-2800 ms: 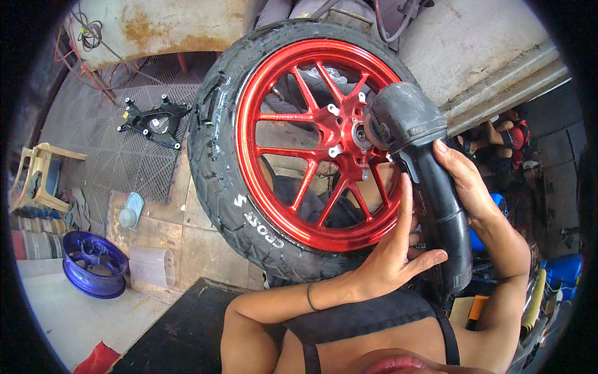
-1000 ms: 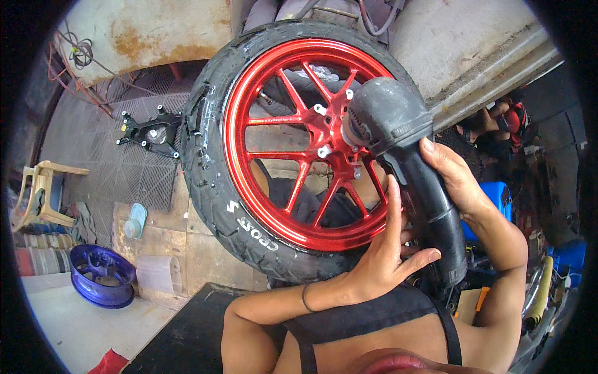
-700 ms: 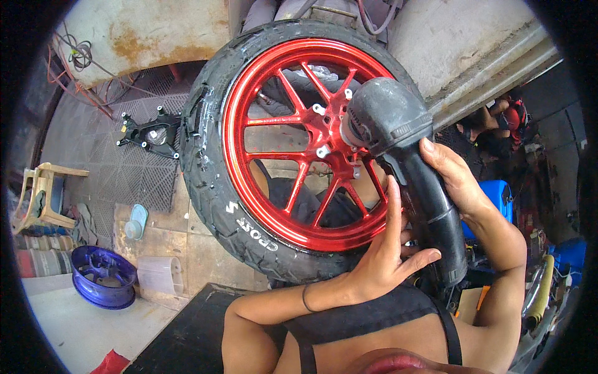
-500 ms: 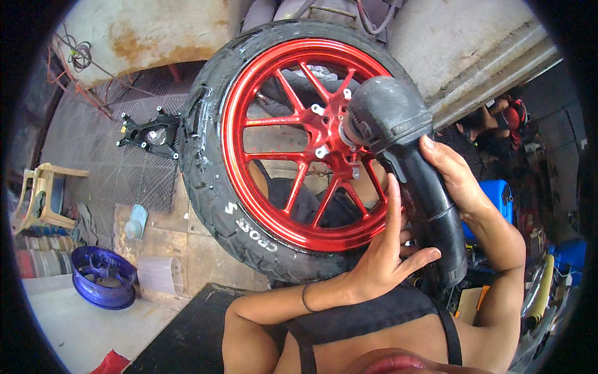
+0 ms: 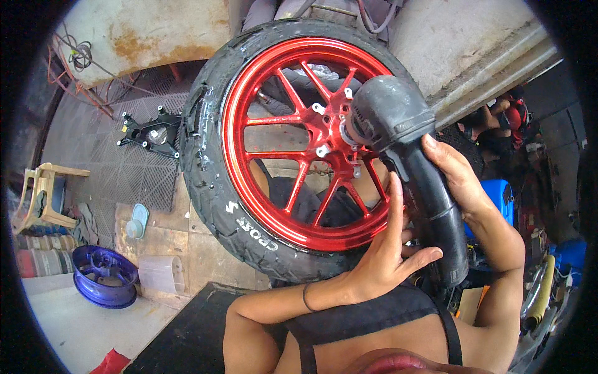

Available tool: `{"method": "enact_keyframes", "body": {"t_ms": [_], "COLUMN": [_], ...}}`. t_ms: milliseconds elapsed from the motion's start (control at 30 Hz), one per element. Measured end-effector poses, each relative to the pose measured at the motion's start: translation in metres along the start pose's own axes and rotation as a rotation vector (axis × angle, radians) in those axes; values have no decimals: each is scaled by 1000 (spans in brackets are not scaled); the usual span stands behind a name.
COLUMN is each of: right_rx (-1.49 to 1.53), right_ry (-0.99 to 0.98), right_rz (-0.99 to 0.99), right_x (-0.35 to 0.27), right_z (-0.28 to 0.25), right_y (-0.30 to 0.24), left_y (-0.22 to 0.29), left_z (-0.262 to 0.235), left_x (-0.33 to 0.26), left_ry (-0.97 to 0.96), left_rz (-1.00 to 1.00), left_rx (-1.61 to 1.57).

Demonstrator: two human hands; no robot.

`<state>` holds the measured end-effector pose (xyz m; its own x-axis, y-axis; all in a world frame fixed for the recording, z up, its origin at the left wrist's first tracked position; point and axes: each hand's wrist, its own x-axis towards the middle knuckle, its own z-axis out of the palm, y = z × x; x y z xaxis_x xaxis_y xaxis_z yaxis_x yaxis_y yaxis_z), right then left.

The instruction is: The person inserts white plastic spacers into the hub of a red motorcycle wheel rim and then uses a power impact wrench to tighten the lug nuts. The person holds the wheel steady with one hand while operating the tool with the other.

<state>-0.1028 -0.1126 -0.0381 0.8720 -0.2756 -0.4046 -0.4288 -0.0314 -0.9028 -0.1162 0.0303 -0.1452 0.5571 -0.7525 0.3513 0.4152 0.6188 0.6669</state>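
A black power tool [image 5: 393, 112] with a bulky rounded head and a long handle lies over the centre of a wheel with a red spoked rim [image 5: 299, 118]. Its round front end is up against the hub, where the exact contact is hidden. My right hand [image 5: 458, 177] holds the neck from the right side, thumb on top, fingers out of sight behind it. From the left, my left hand [image 5: 389, 258] grips the handle, index finger stretched along it and thumb lying across; its other fingers are partly hidden. The black tyre [image 5: 208, 209] around the rim looks worn and carries white lettering.
At left are a black metal bracket [image 5: 149, 134] on dark mats, a wooden stool [image 5: 47, 193], a blue sandal [image 5: 138, 219] and a purple wheel rim [image 5: 104, 277]. A blue container [image 5: 497, 199] stands at right. Another person [image 5: 501, 115] crouches farther off.
The power tool has shifted very slightly to the right. Both hands stay on it in nearly the same places.
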Motion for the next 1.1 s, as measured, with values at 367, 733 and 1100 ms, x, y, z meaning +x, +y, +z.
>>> {"method": "enact_keyframes", "body": {"t_ms": [367, 733, 1100], "right_rx": [1, -1, 47], "right_ry": [-49, -31, 59], "right_rz": [-4, -16, -64], "right_x": [1, -1, -10], "right_z": [-3, -2, -20], "right_y": [6, 5, 17], "left_y": [-2, -1, 1], "left_z": [1, -1, 2], "left_x": [-4, -5, -2], "left_ry": [23, -33, -87], "left_rz": [23, -22, -62], "left_rx": [-1, 49, 148]}}
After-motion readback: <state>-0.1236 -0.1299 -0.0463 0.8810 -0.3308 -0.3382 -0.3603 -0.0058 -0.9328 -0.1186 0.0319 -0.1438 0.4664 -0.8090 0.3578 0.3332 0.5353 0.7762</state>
